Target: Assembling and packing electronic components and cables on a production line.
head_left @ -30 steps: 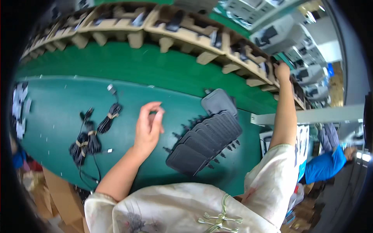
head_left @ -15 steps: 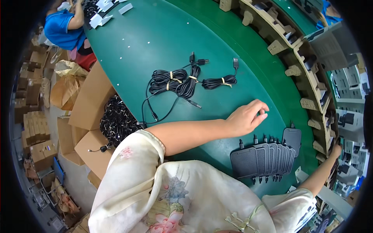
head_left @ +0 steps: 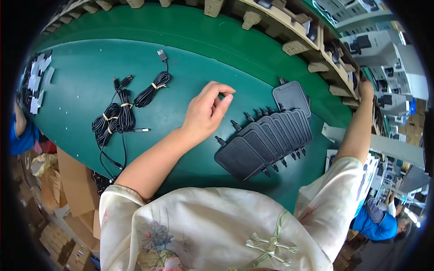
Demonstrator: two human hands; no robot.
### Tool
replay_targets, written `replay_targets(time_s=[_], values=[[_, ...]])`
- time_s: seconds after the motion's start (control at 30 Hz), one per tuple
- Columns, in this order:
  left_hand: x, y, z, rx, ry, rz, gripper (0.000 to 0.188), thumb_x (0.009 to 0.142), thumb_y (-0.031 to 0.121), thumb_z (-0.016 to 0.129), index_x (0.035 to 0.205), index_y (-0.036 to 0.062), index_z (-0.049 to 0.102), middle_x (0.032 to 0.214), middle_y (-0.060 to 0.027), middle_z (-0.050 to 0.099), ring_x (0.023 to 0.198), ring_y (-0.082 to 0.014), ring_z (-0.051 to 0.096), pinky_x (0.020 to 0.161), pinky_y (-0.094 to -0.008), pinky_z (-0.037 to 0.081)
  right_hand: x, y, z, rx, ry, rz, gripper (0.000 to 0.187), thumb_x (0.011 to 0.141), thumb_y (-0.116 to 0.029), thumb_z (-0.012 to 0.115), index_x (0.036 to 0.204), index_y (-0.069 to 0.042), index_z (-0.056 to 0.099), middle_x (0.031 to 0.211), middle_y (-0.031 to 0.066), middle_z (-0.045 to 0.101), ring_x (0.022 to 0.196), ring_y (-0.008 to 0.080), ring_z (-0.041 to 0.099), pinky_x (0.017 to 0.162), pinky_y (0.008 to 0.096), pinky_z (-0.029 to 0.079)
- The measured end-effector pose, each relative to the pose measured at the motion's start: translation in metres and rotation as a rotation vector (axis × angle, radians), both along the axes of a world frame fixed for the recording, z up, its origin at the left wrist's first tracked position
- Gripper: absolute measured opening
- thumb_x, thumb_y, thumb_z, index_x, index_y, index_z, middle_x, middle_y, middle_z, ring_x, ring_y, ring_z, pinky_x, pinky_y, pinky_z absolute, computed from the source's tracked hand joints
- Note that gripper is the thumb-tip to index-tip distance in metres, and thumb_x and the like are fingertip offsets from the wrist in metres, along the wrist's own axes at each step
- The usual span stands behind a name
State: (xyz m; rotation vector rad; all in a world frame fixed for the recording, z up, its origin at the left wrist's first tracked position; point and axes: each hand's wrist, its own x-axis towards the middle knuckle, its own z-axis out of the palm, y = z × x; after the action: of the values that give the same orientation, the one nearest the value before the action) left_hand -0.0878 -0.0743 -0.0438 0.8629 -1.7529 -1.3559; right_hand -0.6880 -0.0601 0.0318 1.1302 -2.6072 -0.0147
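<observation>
My left hand (head_left: 205, 110) hovers over the green table, fingers loosely curled and thumb apart from the forefinger, with nothing visible between them. It is between the bundled black cables and a fanned row of flat black mesh-faced panels (head_left: 244, 156) with small clip-like ends. One more panel (head_left: 290, 97) lies at the row's far end. Left of the hand sits a tied USB cable (head_left: 153, 88); beyond it rest more tied black cables (head_left: 113, 119). My right hand (head_left: 366, 89) reaches far right to the moulded pulp trays (head_left: 340, 71); its fingers are too small and hidden to make out.
The green table (head_left: 190, 65) curves around me, with a raised green strip (head_left: 190, 27) before the pulp trays. Open cardboard boxes (head_left: 77, 183) stand at the left. White printed boxes (head_left: 368, 45) are stacked right. A person in blue (head_left: 377, 223) is at lower right.
My view has swung to the right, so the cables now appear further left. The right arm reaches further forward along the trays. My left hand remains loosely curled over the table.
</observation>
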Motion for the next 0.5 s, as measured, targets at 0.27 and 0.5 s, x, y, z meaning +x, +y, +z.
replay_targets(time_s=[0.27, 0.5], values=[[-0.002, 0.0, 0.003, -0.041, -0.037, -0.005, 0.014, 0.091, 0.015, 0.049, 0.097, 0.0041, 0.056, 0.088, -0.0052, 0.056, 0.055, -0.008, 0.051, 0.05, -0.0213, 0.039, 0.166, 0.01, 0.023, 0.061, 0.676, 0.083, 0.019, 0.086, -0.022, 0.047, 0.092, -0.012, 0.062, 0.1, 0.0103, 0.061, 0.093, 0.03, 0.058, 0.069, 0.044, 0.044], [0.002, 0.001, 0.003, -0.033, -0.053, 0.007, 0.017, 0.088, 0.019, 0.054, 0.097, 0.0044, 0.056, 0.087, -0.0054, 0.055, 0.058, -0.0129, 0.054, 0.052, -0.0266, 0.044, 0.34, 0.044, 0.016, 0.332, -0.298, 0.344, 0.044, 0.074, -0.05, 0.062, 0.088, -0.008, 0.061, 0.086, 0.0145, 0.064, 0.082, 0.0319, 0.061, 0.07, 0.0404, 0.047]])
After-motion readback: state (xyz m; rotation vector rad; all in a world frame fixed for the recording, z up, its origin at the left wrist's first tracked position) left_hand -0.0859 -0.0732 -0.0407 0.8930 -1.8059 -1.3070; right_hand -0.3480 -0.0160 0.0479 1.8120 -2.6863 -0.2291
